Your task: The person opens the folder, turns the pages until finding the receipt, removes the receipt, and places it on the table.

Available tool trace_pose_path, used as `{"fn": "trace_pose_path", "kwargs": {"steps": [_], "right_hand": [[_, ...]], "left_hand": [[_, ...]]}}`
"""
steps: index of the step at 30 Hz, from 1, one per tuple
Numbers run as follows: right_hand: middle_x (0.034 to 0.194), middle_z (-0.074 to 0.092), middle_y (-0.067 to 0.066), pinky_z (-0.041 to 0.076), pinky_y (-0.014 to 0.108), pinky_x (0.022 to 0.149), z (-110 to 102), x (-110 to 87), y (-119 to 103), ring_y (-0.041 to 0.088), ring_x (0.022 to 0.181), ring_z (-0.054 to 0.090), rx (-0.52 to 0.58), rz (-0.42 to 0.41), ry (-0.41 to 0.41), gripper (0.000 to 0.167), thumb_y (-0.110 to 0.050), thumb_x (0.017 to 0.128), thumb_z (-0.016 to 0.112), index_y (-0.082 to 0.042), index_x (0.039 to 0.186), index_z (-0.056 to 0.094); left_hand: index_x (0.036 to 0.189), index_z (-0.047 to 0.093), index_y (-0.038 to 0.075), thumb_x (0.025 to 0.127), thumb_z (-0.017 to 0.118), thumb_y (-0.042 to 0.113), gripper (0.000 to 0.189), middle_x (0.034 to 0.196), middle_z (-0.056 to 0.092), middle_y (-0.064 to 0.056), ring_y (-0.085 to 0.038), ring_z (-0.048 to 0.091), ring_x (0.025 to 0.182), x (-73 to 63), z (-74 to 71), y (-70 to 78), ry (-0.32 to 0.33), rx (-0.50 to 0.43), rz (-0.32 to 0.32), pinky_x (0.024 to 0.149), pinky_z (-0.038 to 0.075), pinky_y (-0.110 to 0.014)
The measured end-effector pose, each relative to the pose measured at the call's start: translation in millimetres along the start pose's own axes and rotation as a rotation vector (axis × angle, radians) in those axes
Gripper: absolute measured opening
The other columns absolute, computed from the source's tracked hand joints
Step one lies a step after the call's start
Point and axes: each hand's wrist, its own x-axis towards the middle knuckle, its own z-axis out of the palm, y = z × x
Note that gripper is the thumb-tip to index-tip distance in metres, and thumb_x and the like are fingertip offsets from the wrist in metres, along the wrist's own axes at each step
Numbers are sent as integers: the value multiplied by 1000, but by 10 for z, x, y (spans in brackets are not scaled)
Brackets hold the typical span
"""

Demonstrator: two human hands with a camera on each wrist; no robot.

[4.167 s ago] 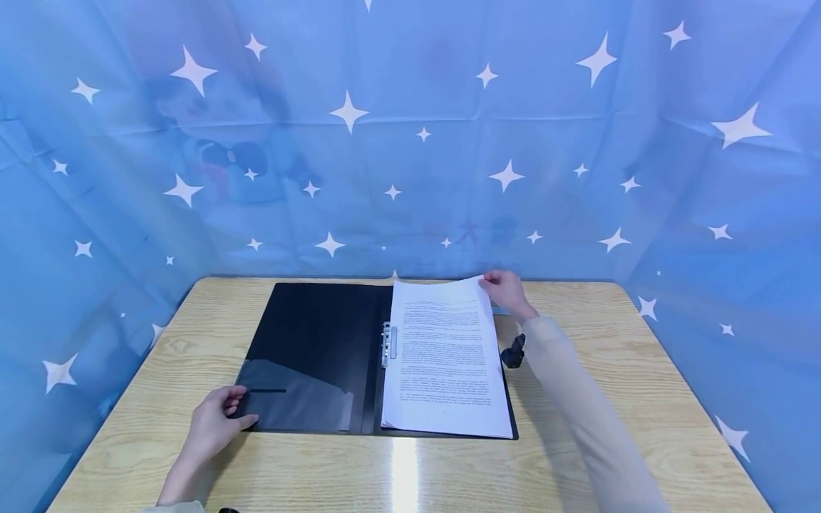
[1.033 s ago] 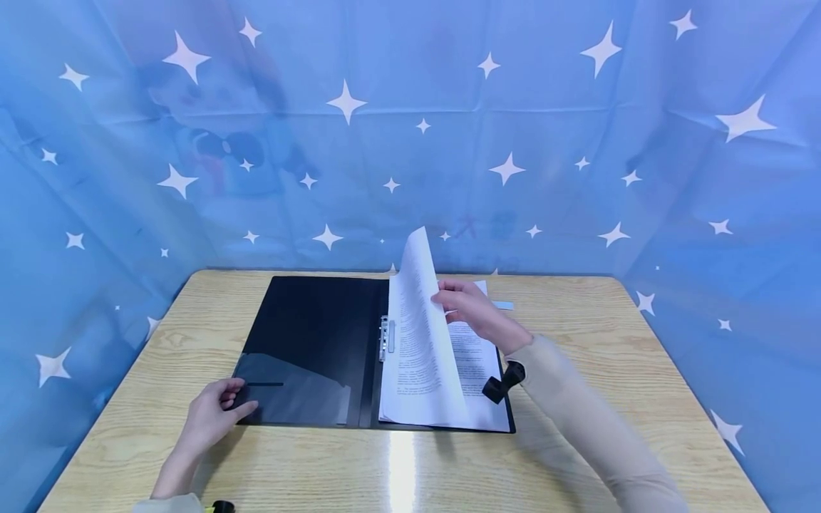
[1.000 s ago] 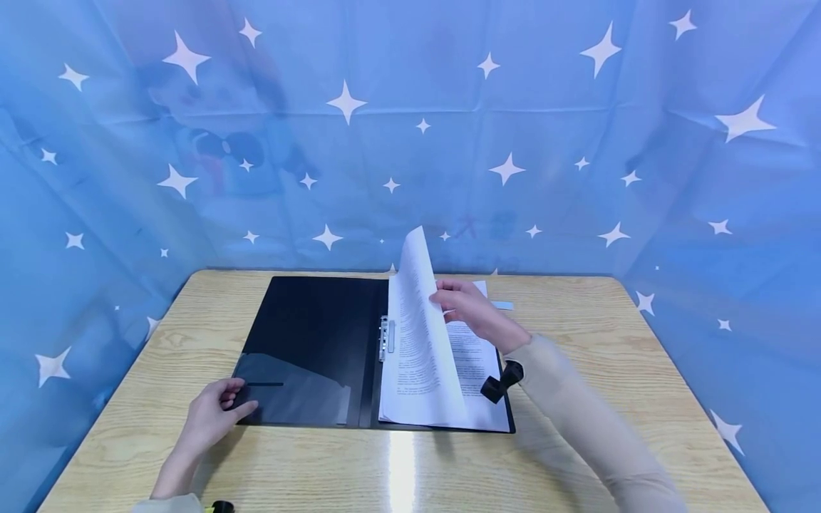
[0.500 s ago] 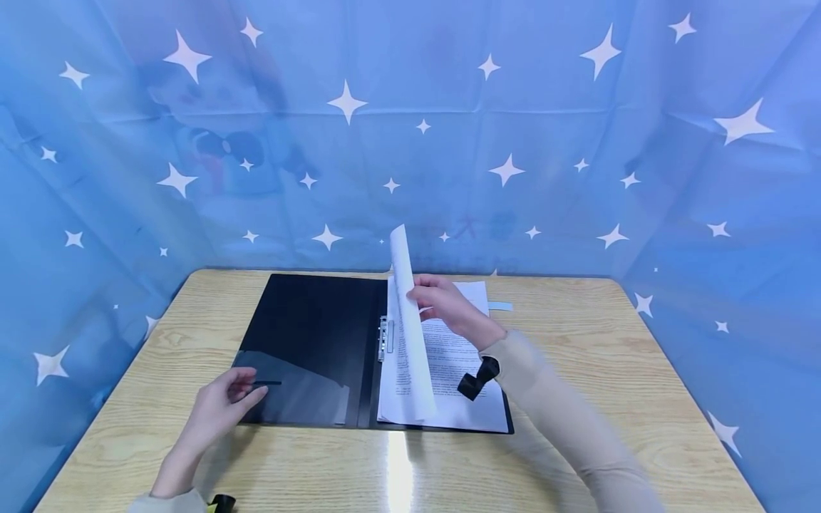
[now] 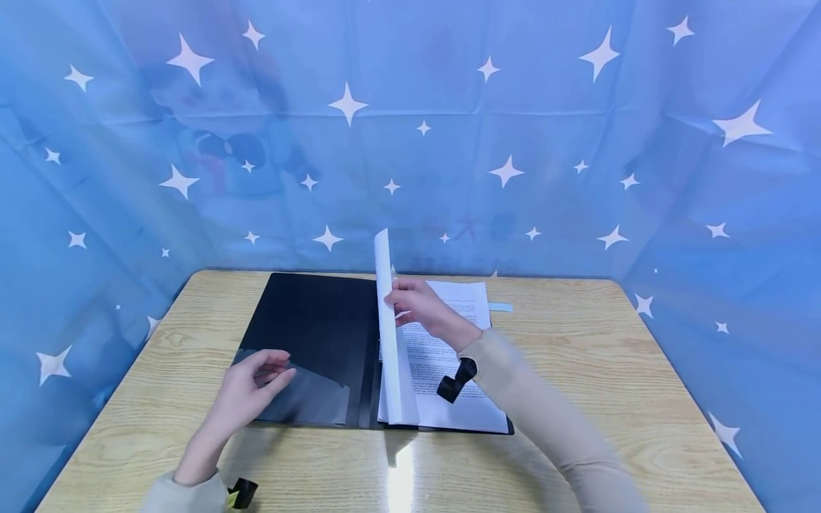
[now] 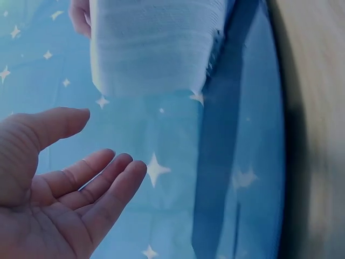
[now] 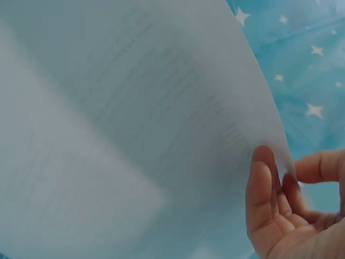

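Observation:
A black folder [image 5: 314, 306] lies spread on the wooden table, its left cover carrying a transparent corner pocket [image 5: 314, 402]. My right hand [image 5: 420, 308] pinches the edge of a printed sheet [image 5: 388, 342], which stands almost upright and curved near the folder's spine. Fingers and thumb meet at that sheet's edge in the right wrist view, where the paper [image 7: 161, 108] fills most of the picture. Other printed pages [image 5: 449, 342] lie flat on the right cover. Above the pocket hovers my left hand [image 5: 246, 388], loosely bent and holding nothing. The raised sheet hides the binding clip.
A pale blue tab [image 5: 500, 307] sticks out beyond the pages at the right. Blue curtain [image 5: 410, 142] with white stars hangs behind the table [image 5: 609, 399]. Each wrist wears a small black camera [image 5: 452, 385].
My right hand has carried the sheet leftward from the right side of the pages to the spine. The left hand has left the cover's left edge and moved rightward over the pocket.

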Motion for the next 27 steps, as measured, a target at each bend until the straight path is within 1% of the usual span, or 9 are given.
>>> {"fn": "trace_pose_path", "kwargs": {"steps": [6, 11, 14, 19, 24, 27], "right_hand": [[84, 58, 11, 53, 32, 61, 120, 69, 25, 21, 69, 59, -5, 31, 6, 10, -8, 88, 54, -3, 79, 53], [83, 59, 10, 53, 31, 60, 240, 95, 14, 20, 67, 59, -12, 52, 12, 11, -8, 88, 54, -4, 78, 53], [80, 60, 10, 53, 31, 59, 303, 114, 13, 19, 65, 59, -10, 65, 15, 12, -9, 87, 55, -4, 77, 53], [73, 60, 8, 53, 31, 59, 382, 140, 10, 17, 61, 59, -8, 86, 18, 11, -10, 87, 54, -4, 78, 54], [73, 60, 8, 53, 29, 57, 436, 158, -3, 17, 61, 59, 2, 105, 34, 11, -11, 86, 55, -5, 77, 54], [71, 60, 8, 52, 28, 55, 464, 176, -10, 17, 60, 58, 15, 113, 37, 11, -10, 86, 55, -5, 76, 53]], "left_hand": [[100, 65, 2, 83, 68, 4, 17, 91, 67, -5, -7, 61, 81, 68, 90, 174, 2, -64, 66, 71, 53, -24], [100, 67, 5, 86, 66, 9, 14, 91, 68, 0, -8, 63, 82, 95, 179, 316, -27, -105, 66, 73, 52, -24], [99, 67, 6, 86, 66, 10, 13, 88, 67, 1, -10, 63, 81, 99, 229, 407, -39, -126, 51, 73, 52, -24], [96, 67, 6, 83, 69, 7, 14, 85, 66, 0, -12, 64, 78, 111, 307, 522, -45, -160, 15, 71, 53, -24], [91, 65, 2, 79, 73, 5, 15, 80, 64, -2, -13, 62, 74, 122, 395, 572, -50, -163, -31, 67, 53, -22], [87, 64, 2, 77, 75, 8, 16, 75, 62, -1, -11, 61, 69, 125, 444, 577, -49, -145, -45, 64, 52, -22]]}}
